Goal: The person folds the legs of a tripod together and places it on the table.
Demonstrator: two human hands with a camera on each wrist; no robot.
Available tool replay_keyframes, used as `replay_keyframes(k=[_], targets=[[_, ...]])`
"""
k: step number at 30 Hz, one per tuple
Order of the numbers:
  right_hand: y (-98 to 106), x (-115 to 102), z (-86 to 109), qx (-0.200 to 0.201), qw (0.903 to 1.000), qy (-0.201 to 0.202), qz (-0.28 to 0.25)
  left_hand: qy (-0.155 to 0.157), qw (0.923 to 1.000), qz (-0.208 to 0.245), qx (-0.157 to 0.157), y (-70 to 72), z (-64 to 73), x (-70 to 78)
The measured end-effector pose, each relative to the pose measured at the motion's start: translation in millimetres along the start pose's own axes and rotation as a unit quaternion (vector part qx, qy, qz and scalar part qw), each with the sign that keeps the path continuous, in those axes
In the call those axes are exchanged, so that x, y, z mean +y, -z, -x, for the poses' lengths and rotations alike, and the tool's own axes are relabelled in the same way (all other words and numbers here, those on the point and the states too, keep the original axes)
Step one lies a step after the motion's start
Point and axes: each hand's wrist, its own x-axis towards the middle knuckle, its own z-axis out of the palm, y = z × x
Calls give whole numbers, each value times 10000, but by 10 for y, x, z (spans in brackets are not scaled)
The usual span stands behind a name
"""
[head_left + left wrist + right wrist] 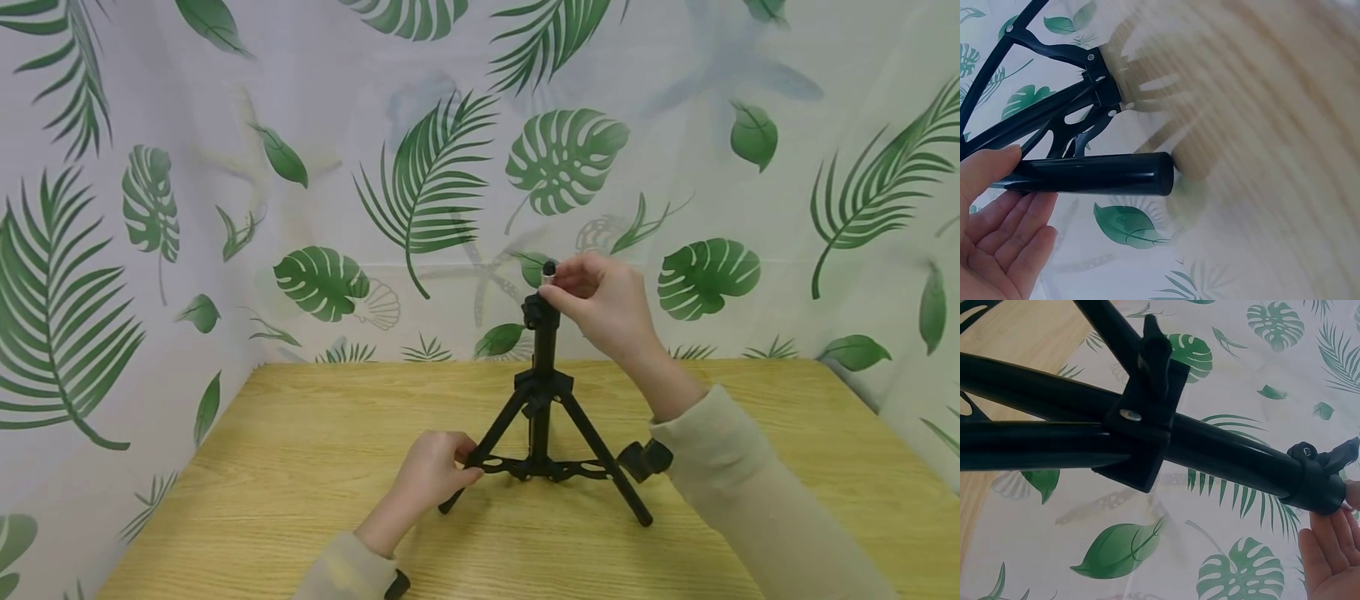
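We saw a black tripod (545, 354) standing upright near the middle of the wooden table (300, 442), its legs spread. At its top we made out a silver tip (548, 280) under a black cap (550, 267). Our right hand (611, 312) pinched the tripod there, thumb and fingers nearly together. Our left hand (435, 467) held the leg (497, 427) on the left low down, thumb on one side and loosely bent fingers on the other. A black device (645, 460) sat by our right sleeve (738, 471). Behind the table hung a pale cloth (322, 83) printed with green leaves.
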Motion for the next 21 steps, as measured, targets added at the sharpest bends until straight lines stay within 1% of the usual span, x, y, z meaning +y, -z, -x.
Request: replay_keyframes(k=[6, 11, 21], targets=[[-2, 0, 9, 19, 9999, 100, 36, 49, 9999, 84, 36, -17, -2, 9], [-1, 2, 16, -2, 10000, 77, 33, 85, 9998, 152, 80, -37, -1, 5], [9, 5, 13, -61, 9999, 71, 60, 51, 9994, 202, 264, -54, -15, 29]])
